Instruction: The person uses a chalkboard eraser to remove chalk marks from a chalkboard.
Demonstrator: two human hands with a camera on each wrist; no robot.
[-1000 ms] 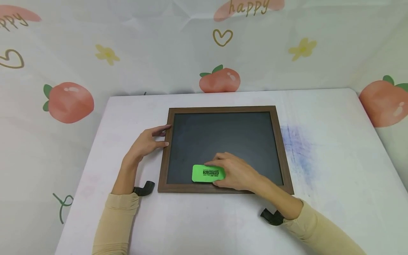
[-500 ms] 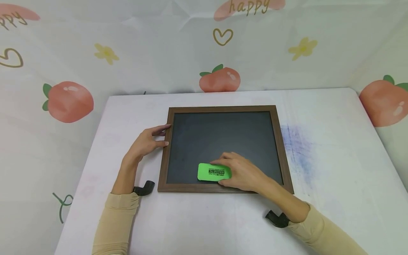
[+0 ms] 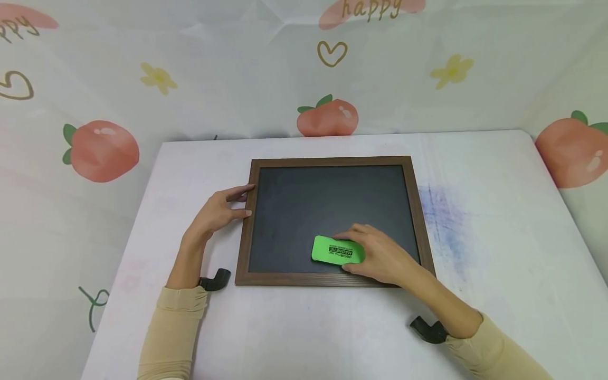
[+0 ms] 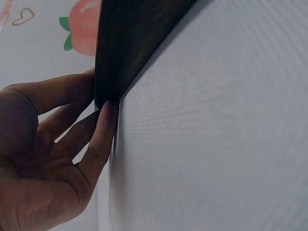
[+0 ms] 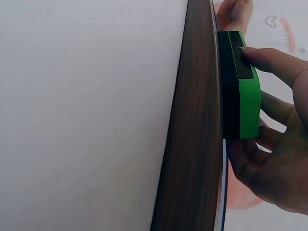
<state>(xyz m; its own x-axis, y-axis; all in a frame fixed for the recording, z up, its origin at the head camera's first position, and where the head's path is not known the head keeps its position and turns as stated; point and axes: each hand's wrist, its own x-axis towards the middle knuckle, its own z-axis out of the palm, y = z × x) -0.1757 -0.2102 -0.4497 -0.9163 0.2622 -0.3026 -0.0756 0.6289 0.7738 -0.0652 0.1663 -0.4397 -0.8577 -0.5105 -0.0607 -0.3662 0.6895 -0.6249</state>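
Observation:
A framed chalkboard (image 3: 328, 206) with a brown wooden rim lies flat on the white table. My left hand (image 3: 216, 214) holds its left edge, thumb and fingers against the frame; the left wrist view shows the fingertips at the dark frame (image 4: 130, 43), close to the tabletop. Between the thumb and fingers of my right hand (image 3: 380, 256) is a green magnetic board eraser (image 3: 334, 250), its dark underside toward the board's lower part. Seen from the right wrist, the thumb presses one side of the eraser (image 5: 249, 110) and the fingers the other.
Bluish smudges (image 3: 442, 216) mark the table (image 3: 499, 211) to the right of the board. Behind the table hangs a pale cloth (image 3: 237, 79) printed with peaches, hearts and flowers. A black band piece (image 3: 216, 280) sits at the left wrist, another (image 3: 429, 330) at the right.
My right hand has slid the eraser to the right and slightly away from me along the board's lower part, turning it a little. The left hand and the chalkboard have stayed put.

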